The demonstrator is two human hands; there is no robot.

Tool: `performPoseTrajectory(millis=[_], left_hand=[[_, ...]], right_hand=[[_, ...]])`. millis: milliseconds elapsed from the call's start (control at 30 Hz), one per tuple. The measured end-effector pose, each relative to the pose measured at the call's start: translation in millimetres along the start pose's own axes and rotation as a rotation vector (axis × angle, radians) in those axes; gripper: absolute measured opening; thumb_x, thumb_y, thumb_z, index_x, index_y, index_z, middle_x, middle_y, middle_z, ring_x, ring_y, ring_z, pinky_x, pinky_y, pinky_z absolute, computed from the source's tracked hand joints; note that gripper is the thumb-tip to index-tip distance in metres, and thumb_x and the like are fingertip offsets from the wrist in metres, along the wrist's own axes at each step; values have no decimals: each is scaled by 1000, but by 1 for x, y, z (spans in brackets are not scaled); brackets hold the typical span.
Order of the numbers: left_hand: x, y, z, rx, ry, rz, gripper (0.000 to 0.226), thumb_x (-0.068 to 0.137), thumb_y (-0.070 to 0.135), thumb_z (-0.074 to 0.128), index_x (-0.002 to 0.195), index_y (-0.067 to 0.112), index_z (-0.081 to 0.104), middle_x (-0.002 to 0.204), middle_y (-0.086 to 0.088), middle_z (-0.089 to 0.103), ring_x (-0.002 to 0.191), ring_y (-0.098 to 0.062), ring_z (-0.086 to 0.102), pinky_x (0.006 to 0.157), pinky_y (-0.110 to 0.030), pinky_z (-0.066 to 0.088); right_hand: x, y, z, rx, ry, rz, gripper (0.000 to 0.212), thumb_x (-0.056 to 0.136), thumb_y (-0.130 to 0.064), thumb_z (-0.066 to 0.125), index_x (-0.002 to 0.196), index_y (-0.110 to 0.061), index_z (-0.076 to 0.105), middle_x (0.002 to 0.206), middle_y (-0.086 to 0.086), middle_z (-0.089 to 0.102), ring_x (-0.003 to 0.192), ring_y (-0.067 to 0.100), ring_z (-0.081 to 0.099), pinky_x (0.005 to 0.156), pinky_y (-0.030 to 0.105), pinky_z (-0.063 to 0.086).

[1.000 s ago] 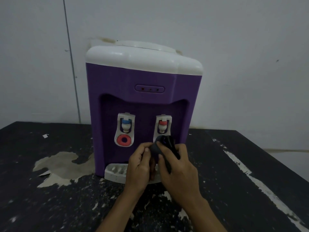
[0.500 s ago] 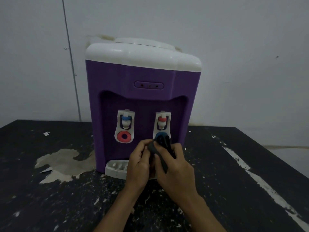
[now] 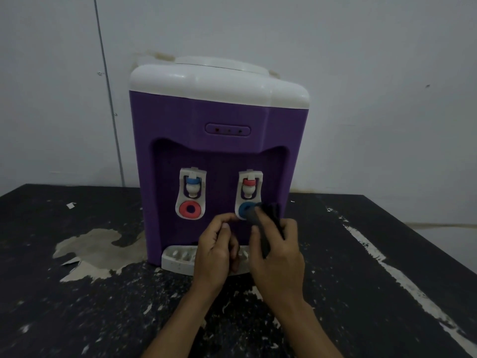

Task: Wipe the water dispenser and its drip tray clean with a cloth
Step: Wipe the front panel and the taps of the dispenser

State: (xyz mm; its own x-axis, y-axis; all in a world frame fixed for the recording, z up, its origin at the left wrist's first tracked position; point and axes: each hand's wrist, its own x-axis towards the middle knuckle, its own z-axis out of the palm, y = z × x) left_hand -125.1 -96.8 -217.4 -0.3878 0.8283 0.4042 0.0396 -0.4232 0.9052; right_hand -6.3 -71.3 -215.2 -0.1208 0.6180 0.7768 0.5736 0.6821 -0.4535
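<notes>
Grips a dark cloth (image 3: 263,228) in the right hand (image 3: 278,257), fingers curled round it, upper end touching the blue ring (image 3: 244,210) below the right-side tap. Holds the left hand (image 3: 215,254) just beside, fingers curled, thumb to forefinger; cannot tell whether pinching anything. Covers the middle of the white drip tray (image 3: 178,257) with both hands. Behind, upright on the scuffed black tabletop (image 3: 77,306): purple, white-topped water dispenser (image 3: 219,112).

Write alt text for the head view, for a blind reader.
A person's right hand holds a dark grey cloth at the blue push ring of a purple, white-topped plastic water dispenser. The left hand is curled beside it, in front of the white drip tray.
</notes>
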Motion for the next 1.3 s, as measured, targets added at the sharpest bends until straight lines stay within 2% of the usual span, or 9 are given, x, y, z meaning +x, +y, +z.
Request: performPoseTrajectory(millis=[167,267,367,500,600,767,900,1100,1300], left_hand=[[7,5,3,6,9,-5,26,108,22,40,100,16,64,52,-5,46,43,-19,42,40,-28,39],[8,6,4,29,15,1,27,108,26,40,98,16,63,52,-6,45,44,-23,41,39,-26,38],[9,5,4,13,25,-13,28,108,27,41,96,17,64,54,-7,45,45,-23,40,39,-28,37],[10,5,5,51,19,1,22,107,24,42,100,16,62,52,-4,47,42,-20,41,39,-26,38],[10,4,6,49,21,1,14,105,22,48,104,17,60,52,0,54,40,-15,45,39,-27,39],[12,0,5,84,52,48,15,105,22,49,99,20,62,60,-11,63,49,-26,50,45,-35,43],[11,-2,6,83,40,59,13,103,28,51,99,22,61,53,-5,56,43,-24,44,41,-33,40],[12,-3,5,21,17,69,12,102,27,53,100,17,60,58,-15,57,41,-23,46,39,-28,39],[10,2,4,16,11,61,15,103,22,53,95,27,64,65,-24,61,48,-28,50,44,-34,42]], right_hand=[[-3,8,-3,-57,-89,-143,42,99,-38,48,140,-34,53,110,-6,44,70,2,49,52,13,48],[2,8,-3,13,-28,-19,42,99,-36,48,140,-34,52,108,-7,42,70,3,48,53,10,45],[4,6,-2,-19,-109,-159,42,100,-37,49,142,-36,49,110,-7,43,71,4,50,53,11,47],[12,8,-1,49,-1,-18,42,100,-39,46,142,-36,48,108,-8,41,71,4,49,53,10,45],[12,5,1,-3,-68,-114,42,101,-40,46,143,-36,48,109,-8,41,71,3,48,53,9,43],[16,-4,3,26,-53,-82,42,101,-40,46,143,-33,49,108,-7,42,70,6,49,52,16,49],[20,1,-6,27,36,0,40,96,-32,58,136,-32,57,102,-7,45,69,2,50,54,9,45],[39,-26,-8,23,96,-165,36,98,-31,59,133,-24,61,108,-2,49,73,4,50,58,7,45],[45,-23,-3,-93,-17,-234,34,100,-28,56,133,-26,59,112,-1,49,74,8,53,52,21,52]])
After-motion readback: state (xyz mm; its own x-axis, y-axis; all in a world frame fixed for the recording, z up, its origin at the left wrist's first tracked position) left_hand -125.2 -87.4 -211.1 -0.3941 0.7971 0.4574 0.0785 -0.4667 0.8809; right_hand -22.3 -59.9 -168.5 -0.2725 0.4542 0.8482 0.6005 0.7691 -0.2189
